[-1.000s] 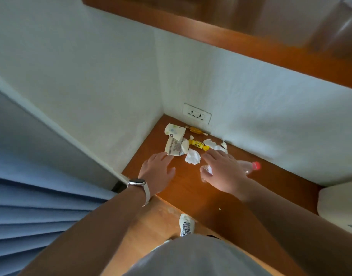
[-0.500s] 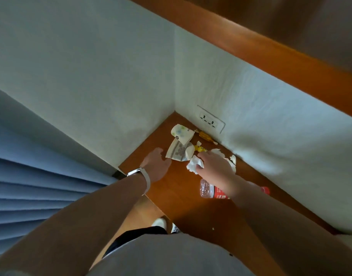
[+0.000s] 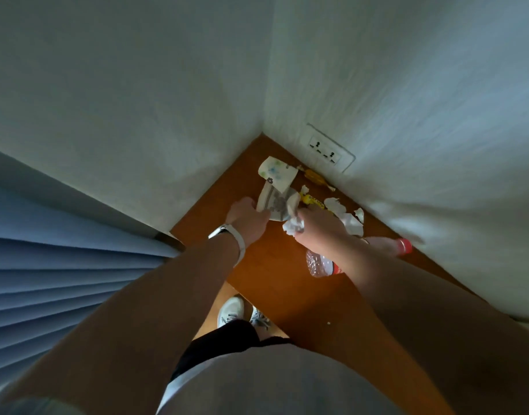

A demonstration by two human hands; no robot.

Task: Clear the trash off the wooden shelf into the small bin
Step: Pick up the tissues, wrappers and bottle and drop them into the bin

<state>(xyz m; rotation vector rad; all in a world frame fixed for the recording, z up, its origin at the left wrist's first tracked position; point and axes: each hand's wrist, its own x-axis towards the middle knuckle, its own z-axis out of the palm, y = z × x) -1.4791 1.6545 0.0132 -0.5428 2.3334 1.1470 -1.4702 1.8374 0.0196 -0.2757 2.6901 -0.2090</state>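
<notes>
The wooden shelf (image 3: 269, 265) fills the corner between two white walls, with trash heaped at its far end. My left hand (image 3: 249, 218), with a watch on its wrist, grips the edge of a grey-patterned paper wrapper (image 3: 275, 202). My right hand (image 3: 317, 221) is closed on a crumpled white tissue (image 3: 293, 226). Behind them lie a flowered paper cup (image 3: 276, 173), two yellow candy wrappers (image 3: 312, 200), and more torn white tissue (image 3: 348, 218). A clear plastic bottle with a red cap (image 3: 323, 263) lies under my right forearm. No bin is in view.
A double wall socket (image 3: 327, 151) sits just above the shelf's back edge. Blue pleated curtain (image 3: 62, 280) hangs at the left. My white shoes (image 3: 232, 311) stand on the floor right in front of the shelf edge. A small white crumb (image 3: 328, 323) lies on the near shelf.
Both hands have moved forward into the trash pile. My left hand has taken hold of the patterned wrapper and my right hand has closed on the crumpled tissue. The camera has tilted down.
</notes>
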